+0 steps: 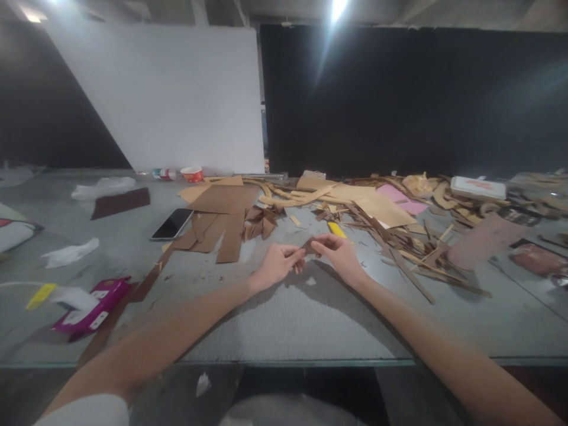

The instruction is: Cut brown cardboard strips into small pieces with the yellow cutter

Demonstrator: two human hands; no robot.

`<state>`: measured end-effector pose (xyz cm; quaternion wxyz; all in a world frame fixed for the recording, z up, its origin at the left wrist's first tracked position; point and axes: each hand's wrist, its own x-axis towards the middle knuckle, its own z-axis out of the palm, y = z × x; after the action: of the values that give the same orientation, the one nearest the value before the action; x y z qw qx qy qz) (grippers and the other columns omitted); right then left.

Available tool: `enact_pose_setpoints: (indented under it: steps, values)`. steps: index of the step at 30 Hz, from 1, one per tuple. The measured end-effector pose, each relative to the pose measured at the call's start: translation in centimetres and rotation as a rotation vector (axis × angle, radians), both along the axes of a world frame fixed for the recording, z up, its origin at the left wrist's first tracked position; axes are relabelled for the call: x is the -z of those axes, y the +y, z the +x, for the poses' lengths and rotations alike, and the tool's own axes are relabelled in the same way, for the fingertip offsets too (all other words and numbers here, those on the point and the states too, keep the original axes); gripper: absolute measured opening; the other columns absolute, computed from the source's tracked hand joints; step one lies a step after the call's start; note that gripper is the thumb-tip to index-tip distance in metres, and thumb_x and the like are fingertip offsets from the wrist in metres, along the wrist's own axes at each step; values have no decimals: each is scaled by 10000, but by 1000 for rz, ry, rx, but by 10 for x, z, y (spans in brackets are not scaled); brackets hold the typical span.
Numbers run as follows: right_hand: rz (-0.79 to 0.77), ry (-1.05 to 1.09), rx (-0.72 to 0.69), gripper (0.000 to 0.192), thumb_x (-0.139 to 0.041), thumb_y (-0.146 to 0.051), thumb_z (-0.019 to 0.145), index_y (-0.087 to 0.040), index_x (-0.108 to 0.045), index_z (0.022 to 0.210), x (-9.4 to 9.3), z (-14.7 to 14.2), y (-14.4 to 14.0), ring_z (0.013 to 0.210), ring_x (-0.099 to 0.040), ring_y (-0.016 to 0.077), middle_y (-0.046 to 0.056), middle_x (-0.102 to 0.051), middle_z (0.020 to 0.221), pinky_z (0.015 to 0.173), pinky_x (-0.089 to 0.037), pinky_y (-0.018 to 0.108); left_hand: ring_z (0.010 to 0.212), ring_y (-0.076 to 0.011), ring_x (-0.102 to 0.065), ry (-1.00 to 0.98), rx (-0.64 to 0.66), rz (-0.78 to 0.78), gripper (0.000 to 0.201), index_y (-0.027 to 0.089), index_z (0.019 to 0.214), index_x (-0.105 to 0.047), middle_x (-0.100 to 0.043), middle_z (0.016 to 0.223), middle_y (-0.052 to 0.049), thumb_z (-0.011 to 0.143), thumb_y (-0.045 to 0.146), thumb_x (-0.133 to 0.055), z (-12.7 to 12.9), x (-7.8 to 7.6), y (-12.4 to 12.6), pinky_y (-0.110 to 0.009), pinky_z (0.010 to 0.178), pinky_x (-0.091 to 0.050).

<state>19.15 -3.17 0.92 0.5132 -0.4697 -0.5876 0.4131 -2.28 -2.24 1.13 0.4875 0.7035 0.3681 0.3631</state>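
Note:
My left hand (277, 264) and my right hand (338, 253) meet over the grey table (284, 325), a little beyond its middle. Between their fingertips they pinch a small brown cardboard piece (309, 247), held just above the tabletop. A yellow strip (336, 229) lies right behind my right hand. Flat brown cardboard sheets (224, 216) lie to the left of my left hand.
A heap of cardboard strips and scraps (399, 231) covers the table's right and back. A black phone (172, 224) lies left of the sheets. A magenta box (93, 307) sits near the front left. A paper cup (192, 174) and a white board (168, 94) stand behind.

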Motion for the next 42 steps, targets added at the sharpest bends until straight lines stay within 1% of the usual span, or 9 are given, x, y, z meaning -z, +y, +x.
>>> enact_pose_setpoints:
  steps: [4, 7, 11, 17, 21, 28, 33, 38, 42]
  values:
    - [-84, 29, -105, 516, -865, -702, 767, -210, -731, 846, 0, -4, -6, 573, -491, 134, -11, -630, 660, 558, -403, 288, 571, -147, -643, -47, -39, 1, 593, 178, 729, -737, -718, 660, -49, 974, 714, -676, 2, -2, -3, -263, 600, -511]
    - [-119, -4, -150, 504, -878, -690, 756, -210, -737, 812, 0, -9, -10, 568, -474, 136, -2, -639, 656, 539, -376, 289, 564, -148, -644, -72, -18, 8, 611, 182, 727, -727, -717, 661, -50, 973, 738, -662, 3, -1, -5, -262, 586, -513]
    - [-155, -10, -119, 531, -881, -709, 737, -210, -699, 725, -1, -13, -10, 561, -460, 135, -3, -616, 631, 536, -366, 293, 584, -158, -673, -68, -25, -1, 634, 180, 752, -730, -733, 684, -60, 965, 771, -644, 5, 0, -6, -264, 591, -535]
    - [-139, 16, -151, 547, -855, -732, 762, -217, -669, 744, -3, -12, -8, 568, -432, 128, -23, -576, 629, 547, -345, 292, 602, -161, -696, -93, -40, -18, 579, 167, 779, -754, -753, 717, -70, 970, 709, -686, 5, 3, -2, -270, 605, -573]
    - [-152, 44, -171, 523, -892, -686, 749, -207, -684, 723, -2, -9, -5, 575, -420, 122, -30, -563, 619, 558, -327, 291, 595, -161, -701, -103, -31, -24, 576, 162, 803, -772, -762, 718, -72, 964, 711, -697, 5, 4, -1, -275, 611, -588]
    - [-158, 147, -204, 534, -889, -662, 775, -184, -680, 657, 1, -2, 4, 571, -408, 107, 3, -618, 631, 574, -329, 297, 617, -178, -727, -119, -59, -36, 571, 169, 785, -780, -773, 719, -78, 944, 715, -724, 7, -2, -2, -289, 632, -602]
    - [-131, 153, -141, 541, -930, -662, 727, -192, -677, 636, -2, 8, 8, 601, -474, 120, 17, -650, 651, 580, -359, 289, 602, -179, -723, -91, -99, -45, 603, 163, 753, -760, -773, 723, -98, 930, 739, -722, 4, 0, 4, -296, 630, -605]
    - [-151, 109, -142, 571, -893, -719, 739, -193, -685, 663, -2, 12, 10, 626, -516, 133, 38, -683, 699, 618, -407, 295, 594, -171, -725, -93, -97, -39, 631, 158, 754, -752, -777, 728, -93, 917, 766, -723, 1, 7, 11, -289, 638, -612]
    - [-65, -48, -120, 581, -805, -758, 805, -216, -636, 685, -1, 15, 13, 612, -458, 137, -9, -590, 643, 606, -365, 299, 583, -164, -716, -70, -52, -69, 649, 156, 751, -749, -767, 712, -83, 898, 788, -731, -4, 7, 17, -278, 620, -603]
